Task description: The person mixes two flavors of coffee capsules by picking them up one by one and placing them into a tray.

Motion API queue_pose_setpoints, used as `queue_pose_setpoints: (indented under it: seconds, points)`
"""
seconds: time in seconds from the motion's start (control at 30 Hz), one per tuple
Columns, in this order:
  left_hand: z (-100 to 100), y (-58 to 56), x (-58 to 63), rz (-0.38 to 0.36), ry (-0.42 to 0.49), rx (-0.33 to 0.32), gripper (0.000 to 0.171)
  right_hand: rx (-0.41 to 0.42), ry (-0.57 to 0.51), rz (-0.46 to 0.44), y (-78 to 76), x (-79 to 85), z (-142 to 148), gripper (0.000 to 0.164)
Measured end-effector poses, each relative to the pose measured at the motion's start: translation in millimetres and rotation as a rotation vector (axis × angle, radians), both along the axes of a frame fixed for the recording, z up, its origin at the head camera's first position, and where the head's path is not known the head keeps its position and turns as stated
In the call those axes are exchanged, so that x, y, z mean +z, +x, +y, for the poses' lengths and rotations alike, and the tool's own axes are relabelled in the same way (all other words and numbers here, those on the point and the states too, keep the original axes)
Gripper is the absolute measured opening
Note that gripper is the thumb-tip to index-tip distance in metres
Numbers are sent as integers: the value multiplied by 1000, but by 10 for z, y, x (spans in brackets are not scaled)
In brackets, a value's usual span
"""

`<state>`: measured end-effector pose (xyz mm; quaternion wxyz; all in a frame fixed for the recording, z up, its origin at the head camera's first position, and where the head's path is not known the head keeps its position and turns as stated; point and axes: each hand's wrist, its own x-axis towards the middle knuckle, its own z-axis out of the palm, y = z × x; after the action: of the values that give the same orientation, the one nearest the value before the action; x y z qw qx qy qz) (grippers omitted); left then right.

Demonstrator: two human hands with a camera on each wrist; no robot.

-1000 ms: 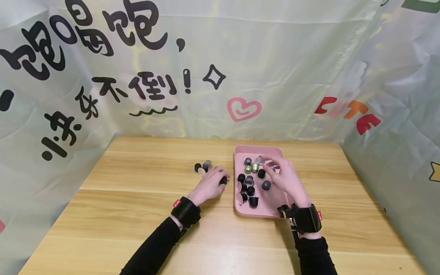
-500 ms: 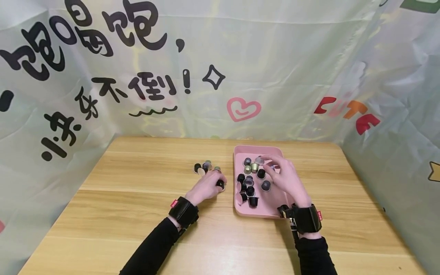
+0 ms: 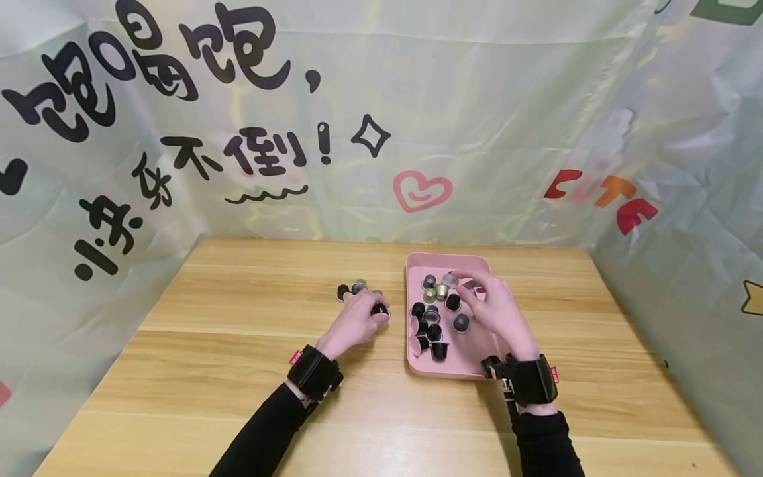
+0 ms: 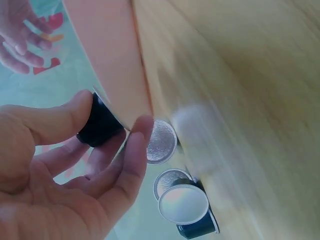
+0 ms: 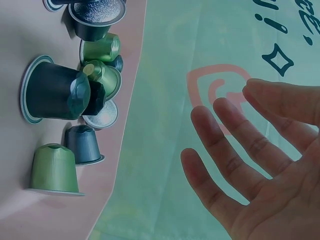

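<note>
My left hand [image 3: 350, 324] pinches a black coffee capsule [image 4: 100, 121] between thumb and fingers, over the table just left of the pink tray [image 3: 467, 356]. Close behind that hand lie several other capsules on the table, among them a black one [image 3: 342, 291], partly covered by the hand in the head view. In the left wrist view their silver foil lids [image 4: 183, 204] show beyond the fingertips. My right hand [image 3: 501, 311] hovers over the tray's right side, fingers spread and relaxed, holding nothing. Below it in the tray are a green capsule [image 5: 55, 170] and a dark one [image 5: 57, 90].
Several black, grey and green capsules lie in the tray, mostly along its left side and far end; some stand upright, others lie on their sides. The wooden table [image 3: 208, 384] meets a printed cloth backdrop [image 3: 507, 132] at the back and sides.
My left hand, with the black capsule, has shifted left, away from the tray, dipping nearer to me and then back toward the loose capsules. My right hand has stayed in place.
</note>
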<state>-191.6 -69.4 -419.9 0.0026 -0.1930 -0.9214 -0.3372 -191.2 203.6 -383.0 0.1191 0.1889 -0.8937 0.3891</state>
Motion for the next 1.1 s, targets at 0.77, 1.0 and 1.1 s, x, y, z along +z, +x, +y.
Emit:
queue_pose_setpoints:
  seconds: [0.77, 1.0, 1.1]
  points:
    - [107, 70, 106, 46, 189, 26, 33, -20, -5, -23, 16, 18, 39, 30]
    - [207, 130, 137, 28, 193, -13, 35, -21, 0, -23, 18, 20, 44, 30]
    - [255, 158, 144, 16, 193, -29, 38, -22, -3, -23, 18, 18, 43, 30]
